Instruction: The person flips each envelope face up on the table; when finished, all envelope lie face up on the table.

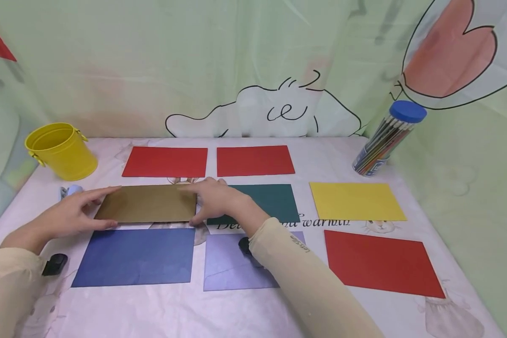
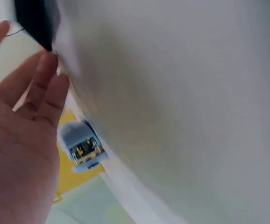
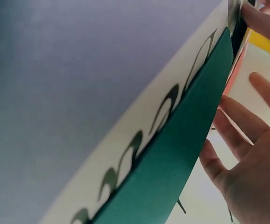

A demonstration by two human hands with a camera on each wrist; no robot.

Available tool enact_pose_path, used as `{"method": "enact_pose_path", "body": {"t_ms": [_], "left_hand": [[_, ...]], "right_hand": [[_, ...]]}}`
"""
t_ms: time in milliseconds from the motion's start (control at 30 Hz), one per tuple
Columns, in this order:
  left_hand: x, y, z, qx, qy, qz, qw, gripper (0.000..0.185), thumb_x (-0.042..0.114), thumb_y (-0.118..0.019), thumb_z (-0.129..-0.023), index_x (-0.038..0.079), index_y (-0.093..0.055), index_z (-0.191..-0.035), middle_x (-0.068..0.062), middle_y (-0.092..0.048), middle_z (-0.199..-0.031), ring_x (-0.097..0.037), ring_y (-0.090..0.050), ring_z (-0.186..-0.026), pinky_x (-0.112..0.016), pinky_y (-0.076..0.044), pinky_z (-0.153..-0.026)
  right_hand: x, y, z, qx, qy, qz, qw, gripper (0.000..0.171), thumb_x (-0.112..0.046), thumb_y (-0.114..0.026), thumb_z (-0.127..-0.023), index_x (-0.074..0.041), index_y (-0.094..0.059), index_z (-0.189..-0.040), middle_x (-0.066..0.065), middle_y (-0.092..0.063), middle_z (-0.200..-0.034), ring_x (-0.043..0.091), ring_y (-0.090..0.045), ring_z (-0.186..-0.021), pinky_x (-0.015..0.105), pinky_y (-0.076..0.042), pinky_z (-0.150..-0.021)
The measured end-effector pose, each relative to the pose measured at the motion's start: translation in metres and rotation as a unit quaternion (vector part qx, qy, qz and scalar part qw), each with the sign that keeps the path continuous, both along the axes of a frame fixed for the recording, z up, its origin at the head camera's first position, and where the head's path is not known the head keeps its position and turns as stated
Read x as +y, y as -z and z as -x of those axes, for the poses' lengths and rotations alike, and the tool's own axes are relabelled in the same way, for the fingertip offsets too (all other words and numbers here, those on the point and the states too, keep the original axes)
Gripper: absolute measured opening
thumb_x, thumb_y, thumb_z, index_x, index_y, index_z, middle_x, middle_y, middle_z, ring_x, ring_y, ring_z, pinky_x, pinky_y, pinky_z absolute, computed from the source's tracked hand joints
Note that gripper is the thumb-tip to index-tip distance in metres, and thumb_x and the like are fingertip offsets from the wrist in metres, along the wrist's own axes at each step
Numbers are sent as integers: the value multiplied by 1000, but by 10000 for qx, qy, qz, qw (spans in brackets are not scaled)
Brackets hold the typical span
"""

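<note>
Both hands on a gold envelope (image 1: 148,203) lying flat on the table (image 1: 236,310), left of centre, middle row. Left hand (image 1: 69,216) holds its left edge, fingers fairly straight along the far-left corner, thumb at the near edge; light grip, flat hand. Right hand (image 1: 213,197) is at the envelope's right edge, fingers over the far-right corner, thumb by the near-right corner, hand resting partly on the dark green envelope (image 1: 274,202) just right of it. Near side of the gold one: dark blue envelope (image 1: 137,256), edges nearly touching; lavender envelope (image 1: 230,270) to its right, under the right forearm. Far row: two red envelopes (image 1: 165,161) (image 1: 255,160). Right side: yellow envelope (image 1: 357,201), and a bigger red envelope (image 1: 382,263) nearer. Yellow bucket (image 1: 61,150) far left, small light blue stapler-like thing (image 1: 69,191) just near it, pencil tube with blue lid (image 1: 388,138) far right, leaning. Wrist views are blurred; left one shows open palm (image 2: 18,140).
</note>
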State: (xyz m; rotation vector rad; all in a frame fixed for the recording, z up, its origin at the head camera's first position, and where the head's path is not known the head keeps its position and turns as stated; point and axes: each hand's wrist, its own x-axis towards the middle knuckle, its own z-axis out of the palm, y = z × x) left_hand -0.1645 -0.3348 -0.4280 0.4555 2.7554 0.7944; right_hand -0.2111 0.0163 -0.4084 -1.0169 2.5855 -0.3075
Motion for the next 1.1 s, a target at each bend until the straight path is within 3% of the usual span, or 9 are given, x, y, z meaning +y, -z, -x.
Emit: {"method": "enact_pose_path", "body": {"t_ms": [100,200,367,500,600,733,833,1000,1100], "left_hand": [[-3,-2,0,11,-156,70,9999,85,42,-76,-88,16,-34,-158,-24,-50,-141,-41,-51,-115,-62,-45,-89],[-6,-5,0,-102,-500,-165,9986,79,43,-64,-97,20,-24,-162,-26,-55,-139,-46,-54,-117,-63,-44,-90],[-5,-7,7,-292,-1041,-479,9930,78,46,-53,-103,24,-10,-164,-23,-69,-117,-50,-58,-115,-68,-42,-90],[0,-9,10,-124,-1173,-351,9924,87,50,-59,-99,23,-8,-164,-20,-72,-108,-49,-59,-112,-64,-44,-88],[4,-11,12,65,-1215,-254,9922,97,51,-64,-96,24,-1,-164,-21,-72,-104,-47,-60,-107,-62,-46,-85],[8,-11,13,313,-1209,-303,9917,109,45,-71,-93,29,13,-161,-14,-73,-94,-42,-64,-97,-59,-46,-82],[9,-11,12,439,-1202,-354,9911,112,40,-74,-92,32,16,-159,-8,-74,-88,-38,-66,-93,-54,-45,-82],[9,-11,13,346,-1171,-200,9923,107,40,-75,-92,33,7,-161,-8,-74,-87,-32,-67,-88,-49,-49,-78],[8,-12,16,92,-1134,2,9935,103,44,-73,-91,33,2,-161,-13,-73,-92,-32,-67,-89,-54,-51,-80]], "right_hand": [[2,0,1,-62,79,265,9996,81,-44,-76,-84,-33,-40,-156,-4,-55,-142,12,-51,-122,50,-33,-105],[4,-2,1,-164,317,636,9973,74,-40,-70,-88,-31,-41,-155,-5,-62,-133,8,-57,-112,54,-29,-108],[1,-6,0,-7,822,1055,9910,64,-30,-65,-97,-20,-39,-155,-6,-69,-93,4,-64,-79,49,-30,-108],[-8,-7,0,137,1357,1105,9845,78,-32,-67,-97,-16,-23,-160,-2,-62,-68,9,-61,-56,51,-31,-111],[-14,-6,0,203,1858,1184,9752,93,-35,-68,-97,-16,-4,-163,0,-59,-61,12,-59,-49,53,-33,-111],[-21,-3,2,296,2276,1275,9649,109,-34,-71,-95,-18,15,-161,2,-59,-61,15,-57,-46,35,-53,-82],[-23,-1,2,283,2293,1314,9640,113,-32,-73,-94,-22,19,-160,3,-58,-61,16,-55,-44,26,-49,-54],[-24,-1,2,174,1985,1087,9739,99,-26,-71,-96,-37,2,-162,3,-56,-59,14,-47,-43,24,-42,-48],[-24,-2,2,143,1801,879,9796,91,-24,-69,-97,-41,-8,-162,2,-54,-57,12,-42,-41,22,-39,-47]]}}
